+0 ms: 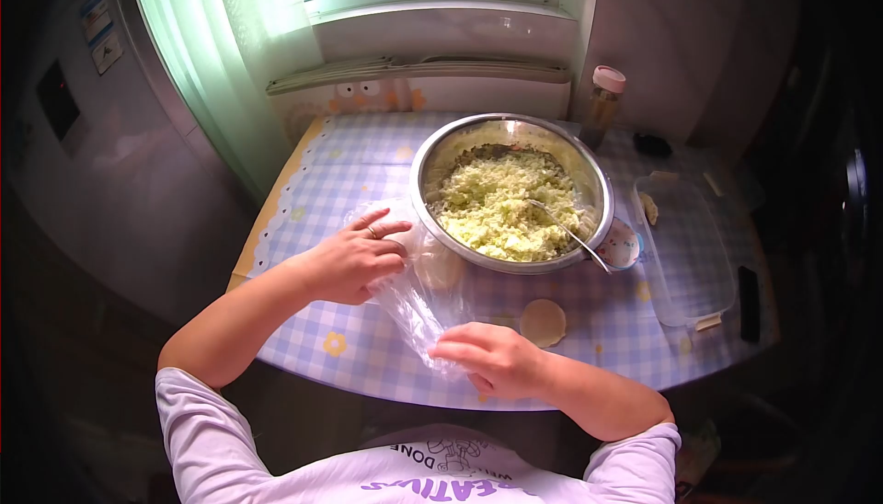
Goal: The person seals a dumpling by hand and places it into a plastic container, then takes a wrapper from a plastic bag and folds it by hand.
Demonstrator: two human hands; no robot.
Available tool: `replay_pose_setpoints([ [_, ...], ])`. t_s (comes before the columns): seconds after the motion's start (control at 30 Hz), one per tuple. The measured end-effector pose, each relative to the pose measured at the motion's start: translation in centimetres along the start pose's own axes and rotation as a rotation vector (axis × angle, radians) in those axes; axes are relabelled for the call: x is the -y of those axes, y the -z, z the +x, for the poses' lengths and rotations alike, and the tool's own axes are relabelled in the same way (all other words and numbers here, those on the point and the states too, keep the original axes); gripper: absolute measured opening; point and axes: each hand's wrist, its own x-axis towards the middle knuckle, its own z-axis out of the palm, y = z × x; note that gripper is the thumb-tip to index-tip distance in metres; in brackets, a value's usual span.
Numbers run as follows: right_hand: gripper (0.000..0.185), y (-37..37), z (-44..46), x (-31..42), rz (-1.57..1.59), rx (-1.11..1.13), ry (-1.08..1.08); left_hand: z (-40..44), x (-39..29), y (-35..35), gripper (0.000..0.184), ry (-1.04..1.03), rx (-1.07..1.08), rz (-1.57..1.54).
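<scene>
I have the clear plastic bag [405, 306] on the checked counter [303, 320], just below the steel bowl [421, 177], with something pale and round showing through the film. Taking the bag as the clock's centre, my left hand [361, 257] lies at ten o'clock, fingers slightly parted over the film; its thumb is hidden, so I cannot tell whether it grips. My right hand [492, 359] is between four and five, fingers together, clamped on the bag's gathered edge.

To handle this film well, I would steady it lightly with the left and draw only the edge with the right, low and slow, since a hard tug could drag or crease the soft contents. The bowl of chopped filling [506, 200] sits at one o'clock, its spoon [575, 239] leaning out towards four; my wrists should clear that handle. A loose dough round [543, 323] lies near three, just beside my right hand, easily brushed.
</scene>
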Motion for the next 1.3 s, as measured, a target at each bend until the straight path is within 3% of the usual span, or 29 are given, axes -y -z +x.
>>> replay_pose_setpoints([
  [0.07,0.062,0.4,0.2,0.5,0.045,-0.127,-0.086,-0.2,1.1,0.7,0.026,0.046,-0.072,-0.067],
  [0.2,0.067,0.4,0.4,-0.2,-0.027,-0.284,-0.069,-0.8,4.0,-0.5,0.02,0.301,-0.115,-0.281],
  [0.3,0.061,1.0,0.8,-0.2,-0.276,-0.161,-0.038,-0.1,4.7,-0.6,0.016,0.576,-0.134,-0.512],
  [0.33,0.057,0.9,0.6,-0.4,-0.36,-0.135,-0.087,0.3,5.7,-1.7,0.012,0.504,-0.256,-0.439],
  [0.43,0.051,0.3,-0.3,-1.0,-0.605,-0.008,-0.274,2.0,8.1,-2.6,0.013,0.671,-0.279,-0.575],
  [0.5,0.05,0.2,-0.6,-1.2,-0.759,0.134,-0.452,3.0,9.5,-3.3,0.023,0.738,-0.279,-0.7],
  [0.63,0.048,0.0,-0.8,-1.7,-0.879,0.276,-0.533,4.8,10.8,-4.4,0.024,0.839,-0.268,-0.888],
  [0.73,0.049,-0.3,-0.6,-1.6,-0.875,0.263,-0.603,6.1,11.7,-5.9,0.028,1.005,-0.21,-0.942],
  [0.83,0.042,0.3,-0.1,-1.0,-1.068,0.1,-0.431,7.1,11.4,-6.9,0.024,1.093,-0.233,-0.828],
  [0.87,0.04,0.4,0.2,-0.7,-1.037,0.018,-0.338,7.0,11.6,-6.9,0.035,1.098,-0.201,-0.815],
  [0.93,0.036,0.5,0.9,-0.1,-0.966,-0.144,-0.154,6.3,11.8,-7.8,0.036,1.024,-0.412,-0.709],
  [1.03,0.031,-0.3,0.4,0.0,-0.808,-0.069,-0.014,4.9,9.7,-6.8,0.034,0.882,-0.636,-0.346],
  [1.17,0.044,-0.7,0.0,-0.6,-0.658,0.032,-0.345,3.0,4.7,-3.7,0.026,0.607,-0.788,0.135],
  [1.27,0.059,-0.9,-0.5,-1.4,-0.515,0.096,-0.505,1.3,3.6,-4.0,0.027,0.414,-0.522,-0.13],
  [1.3,0.062,-0.8,-0.2,-1.4,-0.493,0.099,-0.526,1.6,3.4,-4.1,0.029,0.376,-0.528,-0.123],
])
